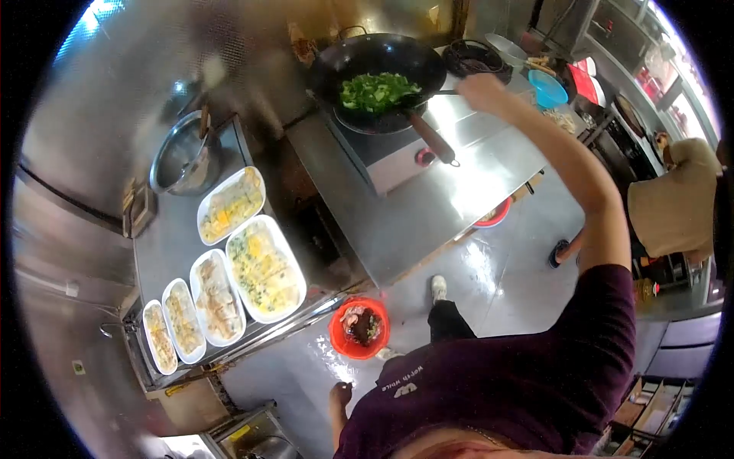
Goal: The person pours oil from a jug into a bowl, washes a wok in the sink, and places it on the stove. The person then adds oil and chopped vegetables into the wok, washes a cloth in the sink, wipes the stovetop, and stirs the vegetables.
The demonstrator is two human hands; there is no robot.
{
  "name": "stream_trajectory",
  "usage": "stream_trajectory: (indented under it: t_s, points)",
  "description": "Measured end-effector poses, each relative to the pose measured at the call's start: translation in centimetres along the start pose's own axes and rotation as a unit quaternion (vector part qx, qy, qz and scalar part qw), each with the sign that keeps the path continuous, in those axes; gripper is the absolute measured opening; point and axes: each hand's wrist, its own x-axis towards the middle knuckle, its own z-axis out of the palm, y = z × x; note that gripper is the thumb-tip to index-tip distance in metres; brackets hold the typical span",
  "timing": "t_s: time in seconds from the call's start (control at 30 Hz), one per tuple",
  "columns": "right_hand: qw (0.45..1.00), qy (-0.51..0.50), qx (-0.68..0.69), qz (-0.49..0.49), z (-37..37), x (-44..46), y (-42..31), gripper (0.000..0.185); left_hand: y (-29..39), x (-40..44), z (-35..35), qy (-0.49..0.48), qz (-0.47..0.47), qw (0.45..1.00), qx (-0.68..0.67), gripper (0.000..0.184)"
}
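My right hand reaches over the steel counter, its fingers wrapped round the handle of a spatula. The spatula's dark head dips into a black wok, against chopped green vegetables. The wok sits on a burner, and its wooden handle points toward me, with no hand on it. Low by my body, my left hand hangs with curled fingers; it is small in view and I cannot make out anything in it. Nearest to it is an orange-red basket of food scraps on the floor.
Several white trays of food line the left steel table, with a metal pot behind them. A blue bowl stands right of the stove. Another person is at the far right. A red-rimmed basin sits below the counter edge.
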Motion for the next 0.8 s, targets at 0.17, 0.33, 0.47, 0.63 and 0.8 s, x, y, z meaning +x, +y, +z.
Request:
stream_trajectory:
  t_s: [0.17, 0.33, 0.47, 0.63, 0.8]
  points:
    - [0.996, 0.024, 0.043, 0.072, 4.5, 10.5, 5.9, 0.016, -1.0, 1.4, 11.5, 0.073, -0.356, 0.668, -0.649, 0.038]
    - [0.96, 0.009, 0.199, -0.197, 5.2, 13.3, 23.2, 0.019, 7.9, 2.6, 17.3, -0.015, -0.287, 0.784, -0.551, 0.04]
    - [0.982, -0.159, 0.104, 0.004, 0.7, 14.3, 19.0, 0.022, 12.8, 4.0, 18.4, 0.05, -0.245, 0.685, -0.684, 0.038]
    - [0.978, -0.027, 0.205, 0.003, 10.7, 18.9, 9.2, 0.028, 20.8, 2.3, 10.1, 0.068, -0.324, 0.73, -0.597, 0.031]
    - [0.999, 0.051, -0.006, -0.013, 6.2, 14.5, 8.5, 0.019, 14.6, 4.4, 17.7, 0.058, -0.241, 0.716, -0.653, 0.039]
